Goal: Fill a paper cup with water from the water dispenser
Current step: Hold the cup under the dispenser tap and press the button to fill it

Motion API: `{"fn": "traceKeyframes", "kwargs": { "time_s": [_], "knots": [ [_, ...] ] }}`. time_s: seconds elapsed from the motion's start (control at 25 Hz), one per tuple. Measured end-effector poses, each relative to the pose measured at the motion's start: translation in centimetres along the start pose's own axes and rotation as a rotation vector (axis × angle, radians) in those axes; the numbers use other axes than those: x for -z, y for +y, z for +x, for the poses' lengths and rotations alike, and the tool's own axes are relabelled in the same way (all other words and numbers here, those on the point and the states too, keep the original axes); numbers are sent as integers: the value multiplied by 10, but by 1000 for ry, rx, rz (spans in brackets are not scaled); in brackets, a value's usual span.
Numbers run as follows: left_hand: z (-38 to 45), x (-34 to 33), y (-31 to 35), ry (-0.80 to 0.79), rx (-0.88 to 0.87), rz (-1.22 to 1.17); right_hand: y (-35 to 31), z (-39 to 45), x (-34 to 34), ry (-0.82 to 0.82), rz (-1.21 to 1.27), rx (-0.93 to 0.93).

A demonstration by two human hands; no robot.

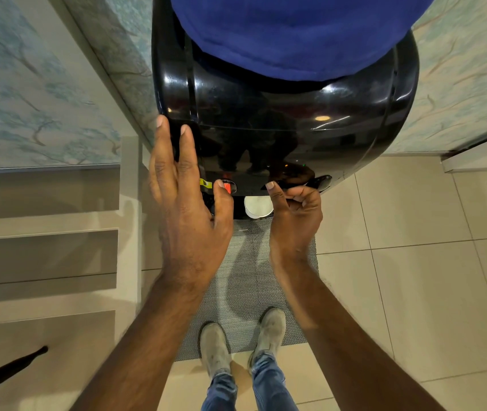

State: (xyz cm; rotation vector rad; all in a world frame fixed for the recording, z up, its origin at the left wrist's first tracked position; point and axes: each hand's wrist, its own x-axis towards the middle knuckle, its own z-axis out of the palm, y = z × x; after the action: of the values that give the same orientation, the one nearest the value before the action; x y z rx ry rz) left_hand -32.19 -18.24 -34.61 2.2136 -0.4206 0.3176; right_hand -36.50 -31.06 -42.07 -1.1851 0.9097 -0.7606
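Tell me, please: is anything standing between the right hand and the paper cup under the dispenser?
Nothing visible is. The paper cup stands in the black dispenser recess, directly left of the right hand; the left hand rests on the dispenser's other side.

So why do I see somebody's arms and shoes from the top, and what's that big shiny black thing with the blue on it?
The camera sits on the person's head and looks down, so you see their own arms, jeans and shoes from above. The shiny black thing is a water dispenser, a machine that gives drinking water. The blue part on top is probably the cover on its big water bottle. The left hand rests flat against the front of the machine, its thumb near a red button. The right hand has its fingers curled, with one finger up at the machine's edge, likely pressing for water, though I can't see any flowing. Below stands a white paper cup; neither hand holds it. The person stands on a grey mat on a tiled floor.
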Motion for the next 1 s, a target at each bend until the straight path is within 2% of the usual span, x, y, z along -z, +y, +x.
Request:
{"fn": "traceKeyframes", "kwargs": {
  "time_s": [1.0],
  "knots": [
    [0, 1, 1, 6, -9, -9, 1, 0, 2, -31, 21, 9]
  ]
}}
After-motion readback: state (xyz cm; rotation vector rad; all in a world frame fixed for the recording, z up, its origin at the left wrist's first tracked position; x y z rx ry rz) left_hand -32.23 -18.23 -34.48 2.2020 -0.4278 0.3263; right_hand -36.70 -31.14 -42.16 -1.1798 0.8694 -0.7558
